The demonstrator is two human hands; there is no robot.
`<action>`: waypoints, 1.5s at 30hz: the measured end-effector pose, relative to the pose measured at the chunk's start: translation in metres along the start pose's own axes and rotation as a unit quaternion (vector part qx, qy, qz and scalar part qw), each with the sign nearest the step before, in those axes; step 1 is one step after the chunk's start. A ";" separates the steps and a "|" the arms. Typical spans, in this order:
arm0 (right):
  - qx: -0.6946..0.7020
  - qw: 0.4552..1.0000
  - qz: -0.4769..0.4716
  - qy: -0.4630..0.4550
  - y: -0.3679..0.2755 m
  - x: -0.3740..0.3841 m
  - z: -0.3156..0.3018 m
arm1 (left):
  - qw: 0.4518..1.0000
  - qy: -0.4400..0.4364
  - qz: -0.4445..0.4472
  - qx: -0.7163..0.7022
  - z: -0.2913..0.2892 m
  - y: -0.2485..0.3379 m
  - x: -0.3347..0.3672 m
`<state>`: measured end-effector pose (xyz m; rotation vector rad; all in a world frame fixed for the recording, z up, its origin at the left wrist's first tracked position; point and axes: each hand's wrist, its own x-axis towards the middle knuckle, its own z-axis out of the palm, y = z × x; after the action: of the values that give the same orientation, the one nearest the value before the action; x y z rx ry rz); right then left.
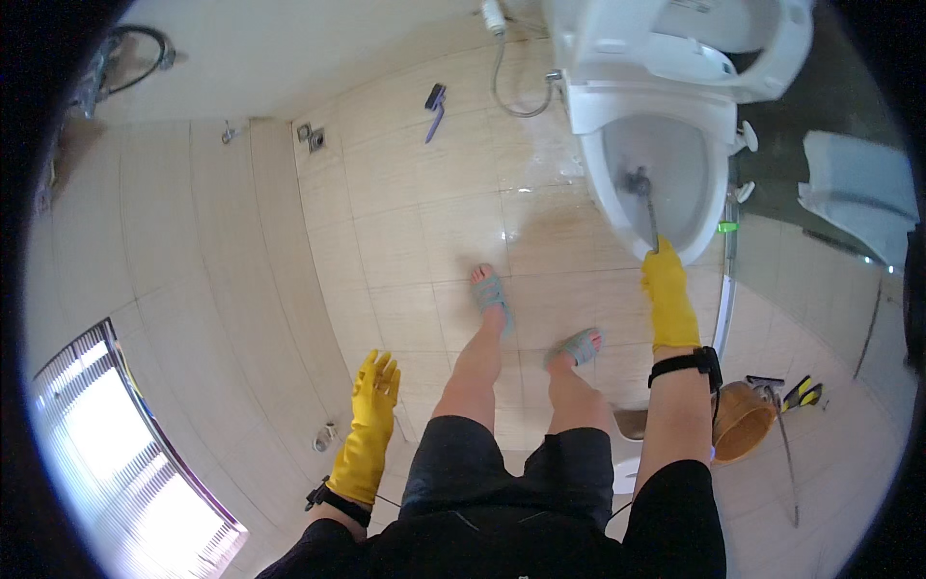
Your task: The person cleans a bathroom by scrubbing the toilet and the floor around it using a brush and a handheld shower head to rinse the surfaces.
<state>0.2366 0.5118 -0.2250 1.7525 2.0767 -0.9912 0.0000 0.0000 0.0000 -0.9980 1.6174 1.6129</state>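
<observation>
My right hand (667, 294) has the brush (640, 183), its head down inside the toilet bowl (687, 174).
The right fingers are closed round the handle's near end, by the front of the rim (717, 183); my left hand (374, 388) hangs well apart, fingers loose and holding nothing. To scrub well, I'd keep the head pressed to the bowl's wall, work round in overlapping strokes, and keep it below the rim so drips miss the floor (415, 246).
</observation>
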 end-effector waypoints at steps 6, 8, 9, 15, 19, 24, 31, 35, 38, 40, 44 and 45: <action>-0.072 0.997 0.008 0.039 -0.048 -0.002 0.011 | 0.998 -0.015 0.048 -0.039 -0.051 0.076 0.062; -0.132 0.991 0.023 -0.024 -0.103 -0.049 0.030 | 0.995 0.005 0.081 -0.063 -0.083 0.120 0.058; -0.188 0.982 -0.001 -0.023 -0.111 -0.067 0.028 | 0.993 0.007 0.085 -0.078 -0.091 0.132 0.058; -0.182 0.973 -0.137 0.024 -0.104 -0.103 -0.027 | 0.984 0.010 0.176 -0.037 -0.091 0.232 0.044; -0.142 0.985 -0.095 -0.006 -0.132 -0.102 -0.081 | 0.974 0.040 0.182 -0.132 -0.105 0.271 0.066; -0.069 0.991 -0.005 -0.113 -0.309 -0.111 -0.145 | 0.950 0.064 0.254 -0.172 -0.117 0.391 0.072; -0.011 0.973 -0.230 -0.022 -0.600 -0.198 -0.244 | 0.900 0.048 0.415 -0.123 -0.088 0.587 -0.049; 0.068 0.906 -0.412 0.068 -0.731 -0.213 -0.308 | 0.892 0.014 0.435 -0.125 -0.058 0.652 -0.086; 0.136 0.853 -0.490 0.115 -0.834 -0.260 -0.362 | 0.864 0.011 0.485 -0.133 -0.056 0.684 -0.112; 0.192 0.802 -0.552 0.126 -0.899 -0.287 -0.391 | 0.858 0.035 0.494 -0.137 -0.062 0.697 -0.128; 0.296 0.688 -0.644 0.157 -1.016 -0.338 -0.444 | 0.845 0.078 0.501 -0.167 -0.091 0.714 -0.142; 0.338 0.648 -0.670 0.132 -1.051 -0.347 -0.446 | 0.838 0.105 0.505 -0.176 -0.104 0.717 -0.151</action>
<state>-0.5631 0.4782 0.6598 -0.0041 3.4722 -2.1106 -0.5308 -0.1207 0.5016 -0.4538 2.2438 2.6361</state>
